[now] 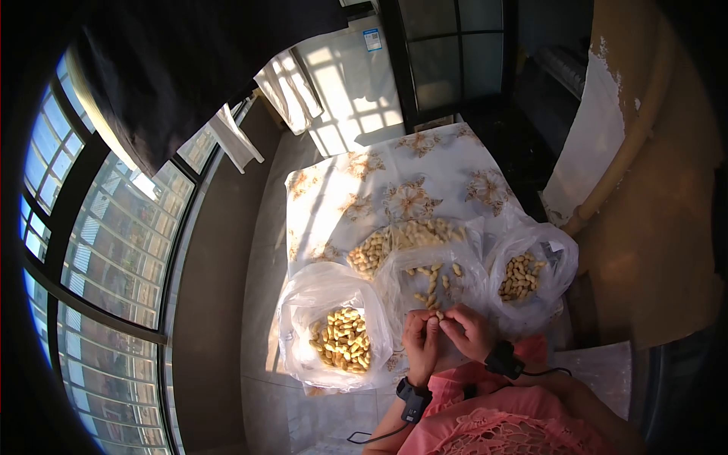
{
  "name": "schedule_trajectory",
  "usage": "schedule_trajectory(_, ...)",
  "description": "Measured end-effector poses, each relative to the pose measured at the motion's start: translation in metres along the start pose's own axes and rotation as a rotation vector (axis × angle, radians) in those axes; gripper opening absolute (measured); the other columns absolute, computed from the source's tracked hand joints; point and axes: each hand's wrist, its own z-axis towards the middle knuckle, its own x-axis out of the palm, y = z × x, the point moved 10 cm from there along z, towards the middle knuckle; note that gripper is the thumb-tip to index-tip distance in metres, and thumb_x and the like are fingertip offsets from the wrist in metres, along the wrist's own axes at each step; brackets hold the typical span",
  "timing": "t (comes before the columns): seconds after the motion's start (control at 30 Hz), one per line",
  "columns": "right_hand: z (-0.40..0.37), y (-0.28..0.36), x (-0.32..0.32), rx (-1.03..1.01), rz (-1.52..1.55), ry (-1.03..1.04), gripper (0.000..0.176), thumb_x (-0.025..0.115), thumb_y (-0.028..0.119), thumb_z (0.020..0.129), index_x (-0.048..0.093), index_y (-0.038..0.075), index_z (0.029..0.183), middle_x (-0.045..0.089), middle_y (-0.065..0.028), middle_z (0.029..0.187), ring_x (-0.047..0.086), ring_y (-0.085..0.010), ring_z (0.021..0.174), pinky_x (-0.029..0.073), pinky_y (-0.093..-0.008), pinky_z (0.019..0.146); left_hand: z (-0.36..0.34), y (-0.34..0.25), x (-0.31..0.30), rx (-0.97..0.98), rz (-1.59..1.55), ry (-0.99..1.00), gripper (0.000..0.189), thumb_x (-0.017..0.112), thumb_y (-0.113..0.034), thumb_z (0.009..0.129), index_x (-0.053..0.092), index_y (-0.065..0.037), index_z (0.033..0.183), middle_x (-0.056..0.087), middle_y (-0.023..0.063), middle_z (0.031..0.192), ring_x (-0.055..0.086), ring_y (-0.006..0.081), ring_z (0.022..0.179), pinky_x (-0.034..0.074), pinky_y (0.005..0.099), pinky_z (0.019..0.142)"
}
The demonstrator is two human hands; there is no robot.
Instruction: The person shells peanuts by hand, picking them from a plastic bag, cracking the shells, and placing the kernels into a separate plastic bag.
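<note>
Head view: translucent plastic bags [292, 307] of tan peanuts [345, 340] flank left hand [421, 341] and right hand [473, 334], together pinching one small, part-hidden, yellowish peanut [437, 315].

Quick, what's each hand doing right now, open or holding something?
Left hand: closed, pinching a peanut.
Right hand: fingers curled, tips at the same peanut; whether they grip it can't be told.

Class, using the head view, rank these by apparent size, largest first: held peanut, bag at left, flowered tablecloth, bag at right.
1. Flowered tablecloth
2. Bag at left
3. Bag at right, somewhat smaller
4. Held peanut, tiny
</note>
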Motion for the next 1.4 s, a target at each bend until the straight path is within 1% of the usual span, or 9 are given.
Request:
schedule_trajectory(0.03, 0.0, 0.001, 0.0, 0.0, 0.0, 0.001, 0.013, 0.064, 0.013, 0.095, 0.062, 0.001, 0.099, 0.063, -0.0132, 0.09, 0.064, -0.0314, 0.079, 0.05, -0.0371, 0.068, 0.0, 0.0, 0.0, 0.0, 0.0, 0.0, 0.007, 0.061, -0.007, 0.098, 0.065, -0.002, 0.1, 0.062, 0.0051, 0.094, 0.058, 0.0155, 0.088, 0.046, 0.0277, 0.081)
schedule_trajectory(0.1, 0.0, 0.001, -0.001, 0.012, 0.006, -0.009, 0.013, 0.063, 0.013, 0.096, 0.062, 0.0, 0.099, 0.063, -0.0133, 0.09, 0.063, -0.0315, 0.078, 0.049, -0.0372, 0.068, 0.001, -0.003, -0.001, 0.03, 0.02, -0.01, 0.01, 0.063, -0.006, 0.097, 0.069, -0.001, 0.102, 0.063, 0.009, 0.096, 0.062, 0.0212, 0.087, 0.049, 0.0293, 0.077)
schedule_trajectory(0.63, -0.001, -0.003, 0.0, 0.004, 0.002, -0.011, 0.011, 0.06, 0.011, 0.097, 0.06, 0.0, 0.098, 0.06, -0.0147, 0.089, 0.061, -0.0334, 0.078, 0.048, -0.0386, 0.068, 0.0, 0.0, -0.002, 0.026, 0.029, -0.011, 0.013, 0.066, -0.006, 0.094, 0.071, -0.001, 0.105, 0.063, 0.0091, 0.096, 0.062, 0.0209, 0.088, 0.049, 0.0299, 0.078)
schedule_trajectory(0.7, -0.002, -0.003, 0.0, 0.002, -0.002, -0.011, 0.011, 0.06, 0.011, 0.097, 0.06, 0.0, 0.098, 0.06, -0.0149, 0.089, 0.061, -0.0335, 0.077, 0.048, -0.0387, 0.067, -0.001, 0.003, 0.0, -0.01, -0.006, 0.008, 0.014, 0.064, -0.007, 0.096, 0.07, 0.0, 0.107, 0.061, 0.0066, 0.099, 0.058, 0.0173, 0.092, 0.046, 0.0272, 0.083)
schedule_trajectory(0.93, -0.002, -0.004, 0.0, 0.013, -0.001, -0.007, 0.011, 0.06, 0.01, 0.097, 0.059, 0.0, 0.097, 0.06, -0.015, 0.088, 0.061, -0.0334, 0.077, 0.048, -0.0386, 0.067, 0.001, -0.002, 0.0, -0.007, -0.025, -0.001, 0.01, 0.065, -0.006, 0.096, 0.069, 0.0, 0.102, 0.061, 0.0068, 0.096, 0.058, 0.0174, 0.091, 0.046, 0.0278, 0.083)
schedule_trajectory(1.03, -0.001, -0.003, 0.0, 0.021, -0.003, -0.001, 0.01, 0.06, 0.01, 0.097, 0.059, 0.0, 0.097, 0.06, -0.015, 0.088, 0.061, -0.0333, 0.077, 0.048, -0.0385, 0.067, 0.001, -0.005, 0.001, 0.009, 0.003, 0.006, 0.007, 0.064, -0.005, 0.096, 0.066, 0.0, 0.101, 0.061, 0.0052, 0.095, 0.058, 0.0146, 0.089, 0.046, 0.0267, 0.082)
schedule_trajectory(1.1, -0.002, -0.005, 0.0, 0.022, -0.005, 0.002, 0.011, 0.06, 0.01, 0.097, 0.059, -0.001, 0.097, 0.06, -0.015, 0.088, 0.061, -0.0335, 0.077, 0.048, -0.0386, 0.067, -0.001, 0.007, 0.002, -0.036, -0.037, 0.019, 0.007, 0.062, -0.004, 0.097, 0.064, -0.001, 0.103, 0.061, 0.0032, 0.094, 0.057, 0.0113, 0.088, 0.046, 0.0251, 0.081)
schedule_trajectory(1.2, -0.001, -0.003, 0.0, 0.016, -0.001, -0.005, 0.011, 0.059, 0.011, 0.097, 0.059, 0.0, 0.097, 0.06, -0.0149, 0.088, 0.061, -0.0337, 0.077, 0.048, -0.039, 0.067, -0.002, 0.009, 0.003, -0.019, -0.024, 0.032, 0.007, 0.062, -0.004, 0.098, 0.062, -0.001, 0.104, 0.06, 0.0018, 0.095, 0.056, 0.0096, 0.089, 0.046, 0.0238, 0.08)
schedule_trajectory(1.4, -0.002, -0.006, 0.0, 0.013, -0.005, -0.01, 0.011, 0.059, 0.011, 0.097, 0.059, 0.0, 0.097, 0.059, -0.015, 0.088, 0.061, -0.0341, 0.077, 0.048, -0.0396, 0.068, -0.001, 0.006, 0.002, -0.001, -0.036, 0.024, 0.007, 0.062, -0.004, 0.098, 0.062, -0.002, 0.104, 0.06, 0.0019, 0.097, 0.056, 0.0101, 0.089, 0.046, 0.024, 0.081)
